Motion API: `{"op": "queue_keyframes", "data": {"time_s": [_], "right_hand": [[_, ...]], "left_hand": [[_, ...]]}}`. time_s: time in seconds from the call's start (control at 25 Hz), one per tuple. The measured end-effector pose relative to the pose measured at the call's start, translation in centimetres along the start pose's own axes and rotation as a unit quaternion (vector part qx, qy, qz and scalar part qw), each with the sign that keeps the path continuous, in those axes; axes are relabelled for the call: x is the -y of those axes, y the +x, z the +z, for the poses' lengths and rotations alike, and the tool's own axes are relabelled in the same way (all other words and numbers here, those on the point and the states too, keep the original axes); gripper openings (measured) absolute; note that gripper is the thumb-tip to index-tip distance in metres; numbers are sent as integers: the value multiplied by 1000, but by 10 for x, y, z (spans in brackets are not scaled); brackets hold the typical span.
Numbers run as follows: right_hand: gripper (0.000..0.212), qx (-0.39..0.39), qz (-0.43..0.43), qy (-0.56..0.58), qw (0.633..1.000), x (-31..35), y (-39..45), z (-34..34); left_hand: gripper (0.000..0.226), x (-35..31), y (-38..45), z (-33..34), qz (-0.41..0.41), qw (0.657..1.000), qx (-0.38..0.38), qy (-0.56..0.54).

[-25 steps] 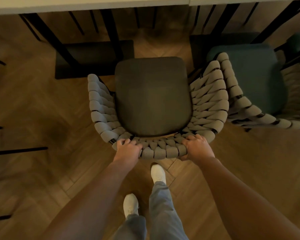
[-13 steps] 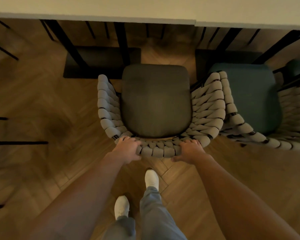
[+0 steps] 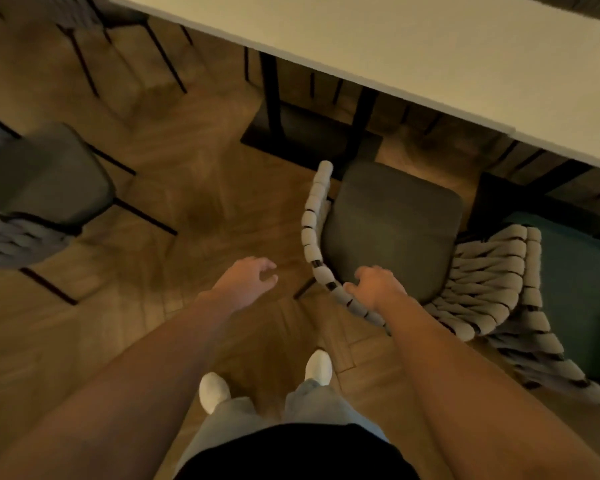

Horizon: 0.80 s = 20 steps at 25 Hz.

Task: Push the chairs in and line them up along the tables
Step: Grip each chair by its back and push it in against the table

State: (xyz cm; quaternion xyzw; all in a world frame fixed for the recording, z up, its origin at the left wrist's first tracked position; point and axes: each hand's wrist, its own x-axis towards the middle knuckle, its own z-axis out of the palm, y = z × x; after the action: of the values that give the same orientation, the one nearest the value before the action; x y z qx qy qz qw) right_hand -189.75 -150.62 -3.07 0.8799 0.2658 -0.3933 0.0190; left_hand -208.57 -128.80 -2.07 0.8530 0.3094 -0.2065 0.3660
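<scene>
1. the pale worktop (image 3: 430,53) runs across the top right
2. the grey chair (image 3: 392,226) sits partly under its edge; a teal chair (image 3: 575,289) stands just beside it
3. right hand (image 3: 378,287) rests on the woven back, fingers loosely curled, not gripping
4. left hand (image 3: 248,284) hangs over the floor, fingers spread, empty

dim herringbone wood floor (image 3: 194,188)
</scene>
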Motion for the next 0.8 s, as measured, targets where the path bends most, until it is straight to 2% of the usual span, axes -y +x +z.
{"op": "queue_keyframes", "data": {"time_s": [0.24, 0.36, 0.64, 0.8], "right_hand": [[44, 42, -60, -61, 995, 134, -9, 4], [49, 51, -78, -85, 992, 203, -18, 16], [60, 56, -96, -66, 992, 354, -28, 74], [64, 65, -127, -83, 986, 418, -25, 94]], "left_hand": [[43, 106, -67, -46, -69, 995, -3, -67], [41, 166, -104, -64, -89, 993, -22, -78], [37, 312, -180, -103, -143, 985, -49, -78], [43, 365, -192, -132, -157, 983, -43, -84]]}}
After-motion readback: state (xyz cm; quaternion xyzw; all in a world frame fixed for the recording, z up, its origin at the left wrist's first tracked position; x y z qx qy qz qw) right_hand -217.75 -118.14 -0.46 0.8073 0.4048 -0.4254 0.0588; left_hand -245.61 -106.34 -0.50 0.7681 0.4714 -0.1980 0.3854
